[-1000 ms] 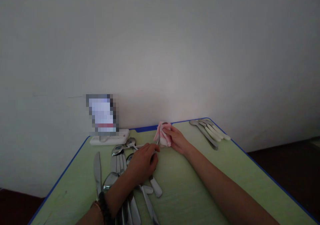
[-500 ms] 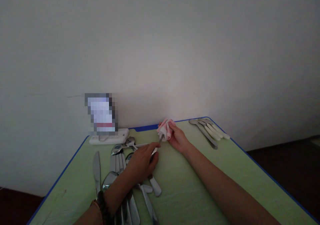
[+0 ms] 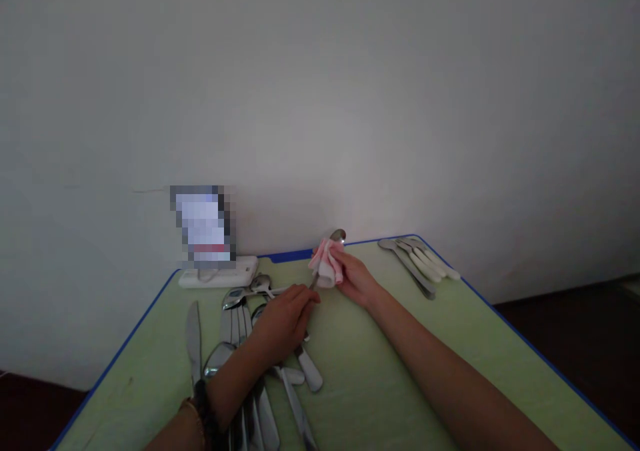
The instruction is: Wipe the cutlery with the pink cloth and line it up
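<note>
My left hand (image 3: 284, 316) is closed around the handle of a metal spoon (image 3: 339, 235), whose bowl sticks out past a pink and white cloth (image 3: 327, 264). The cloth is bunched around the spoon's neck, pinched in my right hand (image 3: 354, 279). Under and beside my left forearm lies a loose pile of metal cutlery, with a large fork (image 3: 235, 324), several spoons (image 3: 261, 282) and a table knife (image 3: 193, 334) at its left. Part of the pile is hidden by my arm.
Cutlery with cream handles (image 3: 425, 264) and a plain metal spoon (image 3: 406, 264) lie at the back right. A blurred phone-like screen (image 3: 203, 227) stands on a white base (image 3: 219, 274) at the back left. Behind the green blue-edged table (image 3: 380, 384) rises a wall.
The cloth has slid down the spoon towards my left hand, so the spoon's bowl now shows above it. The cutlery on the table has stayed in place.
</note>
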### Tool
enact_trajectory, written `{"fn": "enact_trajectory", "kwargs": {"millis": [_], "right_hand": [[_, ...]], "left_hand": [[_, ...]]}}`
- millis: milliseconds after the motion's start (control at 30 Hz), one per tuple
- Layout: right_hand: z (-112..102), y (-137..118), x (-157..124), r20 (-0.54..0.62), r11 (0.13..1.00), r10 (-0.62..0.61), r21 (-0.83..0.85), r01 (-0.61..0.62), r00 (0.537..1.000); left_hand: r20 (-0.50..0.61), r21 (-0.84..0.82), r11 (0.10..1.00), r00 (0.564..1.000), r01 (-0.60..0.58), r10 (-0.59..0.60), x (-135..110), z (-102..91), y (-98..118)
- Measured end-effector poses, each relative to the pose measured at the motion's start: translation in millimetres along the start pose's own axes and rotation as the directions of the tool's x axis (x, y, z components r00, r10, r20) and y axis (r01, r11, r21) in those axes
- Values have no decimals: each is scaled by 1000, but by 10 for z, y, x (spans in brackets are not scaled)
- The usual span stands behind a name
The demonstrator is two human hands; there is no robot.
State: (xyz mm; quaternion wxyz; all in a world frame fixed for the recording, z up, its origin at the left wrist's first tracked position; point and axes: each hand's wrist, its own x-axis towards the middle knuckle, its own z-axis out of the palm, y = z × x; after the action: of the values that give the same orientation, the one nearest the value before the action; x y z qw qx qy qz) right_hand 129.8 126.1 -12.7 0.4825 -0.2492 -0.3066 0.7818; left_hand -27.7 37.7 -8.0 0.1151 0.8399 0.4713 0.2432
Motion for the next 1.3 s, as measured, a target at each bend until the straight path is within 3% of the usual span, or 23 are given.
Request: {"fn": "enact_trajectory", "kwargs": {"millis": [100, 333, 467, 667, 800, 933, 1167, 1300], "right_hand": [[-7, 3, 15, -5, 1000, 14, 2, -14, 1000], [-41, -39, 64, -69, 974, -49, 219, 63, 996], [-30, -54, 55, -131, 957, -39, 282, 75, 991], [62, -28, 8, -151, 991, -105, 63, 116, 983], [76, 43, -7, -168, 974, -208, -128, 187, 964], [64, 105, -13, -140, 932, -265, -291, 217, 954], [11, 26, -17, -23, 973, -69, -221, 63, 997], [21, 10, -9, -18, 985, -31, -168, 27, 999]], "left_hand": [[17, 34, 999, 1000, -23, 22, 13, -32, 49], [36, -21, 981, 981, -192, 192, 0, -106, 126], [0, -93, 978, 983, -185, 185, -33, -150, 127], [-121, -216, 971, 990, -100, 75, -59, -105, 52], [-242, -343, 939, 968, -26, -61, -48, -46, 14], [-242, -402, 914, 958, 46, -155, -32, -36, -3], [-111, -115, 993, 993, 17, -30, -14, -58, 65], [-12, 9, 1000, 1000, -4, 4, -13, -41, 85]]}}
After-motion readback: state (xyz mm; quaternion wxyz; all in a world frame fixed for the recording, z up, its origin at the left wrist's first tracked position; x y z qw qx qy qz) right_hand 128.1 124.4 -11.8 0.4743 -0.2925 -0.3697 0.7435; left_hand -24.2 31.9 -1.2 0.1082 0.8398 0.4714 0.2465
